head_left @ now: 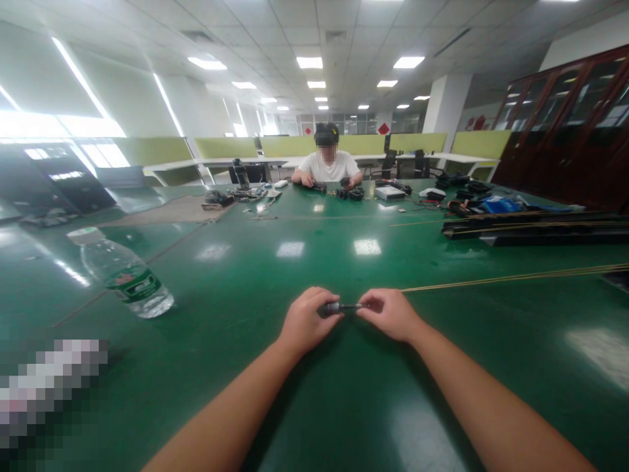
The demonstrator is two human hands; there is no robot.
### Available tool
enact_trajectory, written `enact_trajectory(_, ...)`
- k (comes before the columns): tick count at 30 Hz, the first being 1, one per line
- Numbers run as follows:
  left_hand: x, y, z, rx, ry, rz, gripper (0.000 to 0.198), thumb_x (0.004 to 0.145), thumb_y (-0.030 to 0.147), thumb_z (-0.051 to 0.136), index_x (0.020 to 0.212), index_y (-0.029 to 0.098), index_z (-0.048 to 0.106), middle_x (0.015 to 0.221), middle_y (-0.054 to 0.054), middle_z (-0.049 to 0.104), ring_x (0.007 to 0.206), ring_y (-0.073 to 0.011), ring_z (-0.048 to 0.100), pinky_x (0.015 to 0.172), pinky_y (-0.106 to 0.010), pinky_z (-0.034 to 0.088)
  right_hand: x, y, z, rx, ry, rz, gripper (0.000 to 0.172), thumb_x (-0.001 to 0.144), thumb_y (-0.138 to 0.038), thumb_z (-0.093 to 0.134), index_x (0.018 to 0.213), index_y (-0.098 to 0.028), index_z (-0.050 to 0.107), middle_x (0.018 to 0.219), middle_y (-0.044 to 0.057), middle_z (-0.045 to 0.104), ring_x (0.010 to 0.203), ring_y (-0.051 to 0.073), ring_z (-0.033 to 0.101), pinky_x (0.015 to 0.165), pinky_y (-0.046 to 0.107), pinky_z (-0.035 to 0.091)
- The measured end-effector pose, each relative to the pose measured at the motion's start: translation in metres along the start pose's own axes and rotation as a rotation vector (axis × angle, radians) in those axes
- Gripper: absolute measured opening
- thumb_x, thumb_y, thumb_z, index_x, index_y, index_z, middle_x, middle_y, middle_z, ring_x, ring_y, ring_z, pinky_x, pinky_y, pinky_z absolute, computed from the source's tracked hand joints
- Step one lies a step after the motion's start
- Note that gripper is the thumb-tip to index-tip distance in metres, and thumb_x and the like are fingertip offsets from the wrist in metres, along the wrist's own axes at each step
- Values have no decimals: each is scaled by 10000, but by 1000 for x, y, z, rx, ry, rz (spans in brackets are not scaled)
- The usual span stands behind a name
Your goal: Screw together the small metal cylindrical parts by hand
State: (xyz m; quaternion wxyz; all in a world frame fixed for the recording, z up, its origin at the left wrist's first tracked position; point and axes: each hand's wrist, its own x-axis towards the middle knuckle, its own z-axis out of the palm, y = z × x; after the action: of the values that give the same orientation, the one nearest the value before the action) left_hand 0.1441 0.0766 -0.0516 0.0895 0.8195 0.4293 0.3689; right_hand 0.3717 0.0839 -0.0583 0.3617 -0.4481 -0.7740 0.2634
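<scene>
A small dark rod-shaped part (343, 307) with a metal end is held between both my hands just above the green table (295, 367). My left hand (307, 321) is closed around its thicker left end. My right hand (390, 313) pinches its thin right end with curled fingers. Both forearms reach forward from the bottom of the head view. What the part is exactly, I cannot make out.
A plastic water bottle (125, 275) stands to my left. A person in a white shirt (328, 167) sits at the far side among small black parts (350, 193). Long black rails (535, 226) and thin wires (515, 278) lie at the right. Wooden cabinets (570, 124) line the right wall.
</scene>
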Motion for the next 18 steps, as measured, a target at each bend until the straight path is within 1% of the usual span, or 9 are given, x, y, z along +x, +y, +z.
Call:
enact_trajectory(5, 1, -1, -2, 16, 13, -25, 218, 764, 260, 725, 968, 213, 663, 963, -49, 667, 907, -203, 615, 818, -332, 509, 0, 2, -6, -5, 5, 6, 120, 758, -275, 694, 822, -179, 728, 738, 39, 716, 661, 168, 625, 620, 269, 473)
enact_trajectory(8, 6, -3, -8, 84, 64, -134, 271, 755, 339, 737, 980, 208, 663, 950, -55, 665, 876, -216, 617, 806, -351, 511, 1, 7, -13, 5, 40, 25, 146, 758, -293, 687, 822, -168, 727, 758, 51, 722, 687, 177, 638, 638, 277, 490)
enact_trajectory(10, 9, -5, -18, 107, 100, -234, 305, 780, 413, 700, 996, 201, 669, 917, -59, 670, 846, -222, 624, 797, -358, 510, 2, 11, -16, 18, 62, 52, 169, 756, -305, 684, 829, -158, 726, 764, 58, 724, 688, 180, 641, 636, 281, 496)
enact_trajectory(12, 11, -7, -35, 58, 129, -344, 395, 818, 487, 628, 1085, 197, 653, 915, -57, 685, 833, -221, 639, 794, -353, 512, 3, 16, -17, 34, 66, 76, 180, 756, -308, 680, 830, -151, 725, 763, 63, 724, 682, 180, 641, 634, 283, 497)
enact_trajectory(14, 5, -9, -57, -7, 150, -442, 485, 833, 555, 571, 1166, 207, 625, 963, -46, 703, 863, -222, 656, 825, -355, 516, 5, 19, -16, 43, 58, 87, 180, 751, -305, 681, 826, -148, 725, 761, 64, 724, 678, 177, 639, 633, 281, 497)
enact_trajectory(16, -10, -12, -85, -35, 162, -517, 505, 821, 602, 558, 1154, 230, 630, 1000, -18, 714, 912, -225, 664, 888, -377, 512, 6, 22, -13, 51, 50, 84, 172, 744, -299, 685, 819, -149, 725, 763, 62, 724, 678, 173, 639, 635, 277, 497)
enact_trajectory(18, -37, -21, -115, -31, 151, -579, 442, 822, 604, 566, 1084, 255, 638, 997, 25, 724, 943, -212, 669, 931, -399, 508, 7, 24, -9, 58, 42, 79, 166, 737, -293, 690, 816, -152, 726, 762, 58, 723, 673, 168, 637, 634, 271, 494)
